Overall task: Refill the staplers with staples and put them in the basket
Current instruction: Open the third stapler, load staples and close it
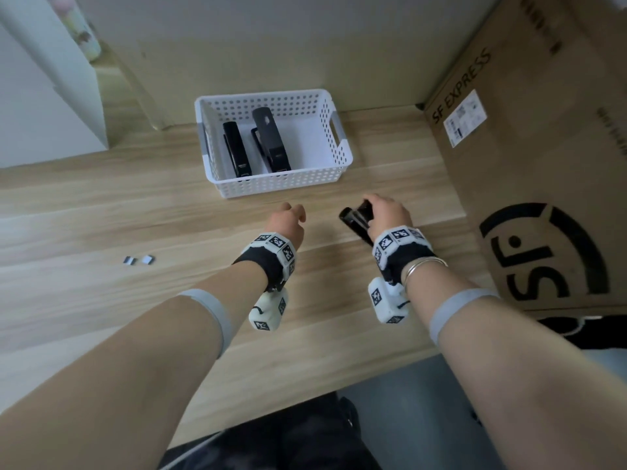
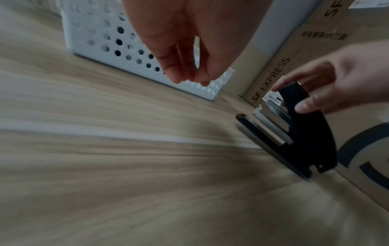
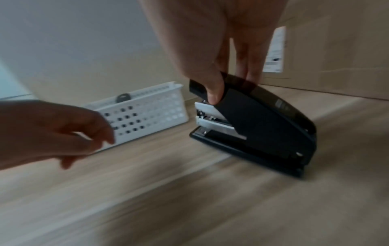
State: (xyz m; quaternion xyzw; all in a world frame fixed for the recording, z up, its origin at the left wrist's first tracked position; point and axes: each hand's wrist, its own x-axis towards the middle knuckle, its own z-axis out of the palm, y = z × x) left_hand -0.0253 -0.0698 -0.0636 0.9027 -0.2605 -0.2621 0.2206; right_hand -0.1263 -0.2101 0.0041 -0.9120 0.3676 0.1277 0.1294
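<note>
A black stapler [image 1: 354, 222] [image 3: 263, 126] stands on the wooden table, in front of the white perforated basket [image 1: 281, 184] and to its right. My right hand [image 1: 373, 212] [image 3: 231, 86] grips the front of its top cover between thumb and fingers. The cover is partly raised and the metal staple channel [image 2: 271, 131] shows beneath it. My left hand [image 1: 293, 212] [image 2: 189, 74] hovers just left of the stapler with loosely curled fingers, holding nothing. Two more black staplers [image 1: 236, 149] [image 1: 271, 140] lie side by side inside the basket.
Two short staple strips [image 1: 139, 260] lie on the table far to the left. A large cardboard box [image 1: 543, 130] marked SF EXPRESS stands close on the right of the stapler. A wall runs behind the basket. The table's near edge [image 1: 305, 395] is below my forearms.
</note>
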